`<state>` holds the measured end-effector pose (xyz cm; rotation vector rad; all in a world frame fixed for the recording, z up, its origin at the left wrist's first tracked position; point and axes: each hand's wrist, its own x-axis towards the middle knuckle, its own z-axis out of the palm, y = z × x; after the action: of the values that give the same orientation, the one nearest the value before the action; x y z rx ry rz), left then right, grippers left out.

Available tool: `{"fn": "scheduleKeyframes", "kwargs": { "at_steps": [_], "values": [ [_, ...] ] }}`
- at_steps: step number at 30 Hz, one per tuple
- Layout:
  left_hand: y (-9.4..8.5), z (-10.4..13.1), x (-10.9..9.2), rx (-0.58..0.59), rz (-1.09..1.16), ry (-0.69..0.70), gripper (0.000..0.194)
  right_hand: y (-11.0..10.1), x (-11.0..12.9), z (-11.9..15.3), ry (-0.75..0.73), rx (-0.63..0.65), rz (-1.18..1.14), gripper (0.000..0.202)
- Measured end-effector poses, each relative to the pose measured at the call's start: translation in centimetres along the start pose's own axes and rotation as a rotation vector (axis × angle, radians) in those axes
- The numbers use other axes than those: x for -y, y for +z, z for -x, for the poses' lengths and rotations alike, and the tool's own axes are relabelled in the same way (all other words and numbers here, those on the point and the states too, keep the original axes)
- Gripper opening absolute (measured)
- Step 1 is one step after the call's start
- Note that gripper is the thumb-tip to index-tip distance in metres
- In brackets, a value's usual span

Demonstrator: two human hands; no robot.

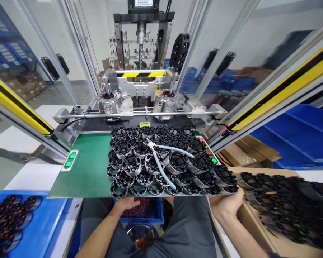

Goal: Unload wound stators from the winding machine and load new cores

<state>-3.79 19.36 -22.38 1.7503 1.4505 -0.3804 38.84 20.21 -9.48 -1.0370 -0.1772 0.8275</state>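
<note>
Several black and silver rings (pixel 133 165) stand in stacked rows on the green mat (pixel 88 154). Pliers with pale blue handles (pixel 161 170) lie open across the top of the rings. My left hand (pixel 129 204) is at the front edge of the mat, below the rings; its fingers reach to the right over a blue bin, and what they hold, if anything, is hidden. At the mat's front right corner, my right hand (pixel 228 203) is beside the end ring (pixel 226 176), its fingertips partly hidden behind the ring and the edge.
Behind the mat stands a machine with two metal fixtures (pixel 110 102). A blue tray (pixel 43 204) of copper-wound rings lies at left. A cardboard box (pixel 254 215) of black rings is at right. Between the legs are a blue bin (pixel 160 211) and a metal bowl (pixel 141 231).
</note>
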Motion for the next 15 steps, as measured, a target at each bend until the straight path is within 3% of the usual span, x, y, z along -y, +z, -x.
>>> {"fn": "scheduleKeyframes", "kwargs": {
  "at_steps": [7,15],
  "values": [
    [-0.27,0.18,-0.21,0.018,-0.021,0.016,0.08,0.39,0.12,0.15,0.024,-0.054,-0.009,0.034],
    [-0.41,0.34,-0.51,0.027,-0.038,0.011,0.074,0.11,0.1,0.03,0.0,0.0,-0.008,0.037]
  ]
}}
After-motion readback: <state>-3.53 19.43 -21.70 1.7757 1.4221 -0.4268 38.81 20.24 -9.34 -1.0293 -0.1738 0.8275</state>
